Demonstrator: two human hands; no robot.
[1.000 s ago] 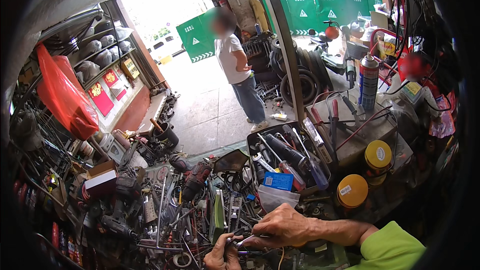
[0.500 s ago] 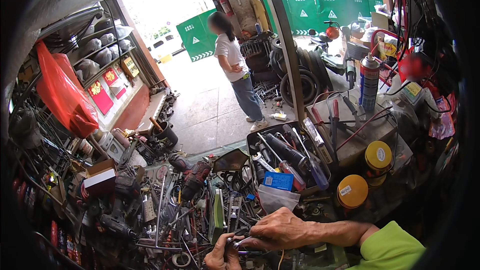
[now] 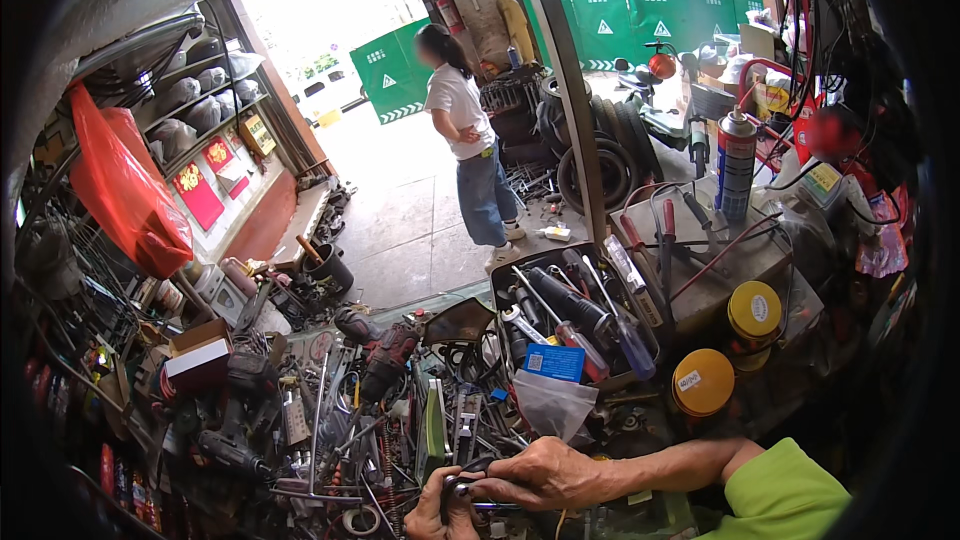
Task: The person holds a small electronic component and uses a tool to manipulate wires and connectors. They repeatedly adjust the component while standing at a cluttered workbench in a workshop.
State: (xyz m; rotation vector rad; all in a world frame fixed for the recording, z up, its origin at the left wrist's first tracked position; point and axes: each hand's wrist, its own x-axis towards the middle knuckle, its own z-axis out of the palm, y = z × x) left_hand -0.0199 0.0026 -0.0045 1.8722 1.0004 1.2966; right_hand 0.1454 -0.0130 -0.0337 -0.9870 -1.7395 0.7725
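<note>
At the lower middle, my left hand (image 3: 445,510) is closed around a small shiny metal part (image 3: 460,489) with a rounded end. My right hand (image 3: 560,473) reaches in from the right, its fingers pinched together against that part. A dark piece (image 3: 479,464) shows between the two hands; which hand bears it I cannot tell. Just beyond them a green-sided narrow object (image 3: 435,430) stands among loose tools on the bench. A clear plastic bag (image 3: 555,403) and a blue card (image 3: 555,362) lie past my right hand.
A bin of screwdrivers and wrenches (image 3: 630,345) stands ahead. Two yellow-lidded tubs (image 3: 703,383) and a spray can (image 3: 736,165) are to the right. Power drills (image 3: 390,360) lie to the left. A person (image 3: 465,130) stands on the floor beyond the bench.
My right hand has moved slightly left and up, and the dark piece between the hands shows more. The person beyond the bench has turned and shifted their feet slightly.
</note>
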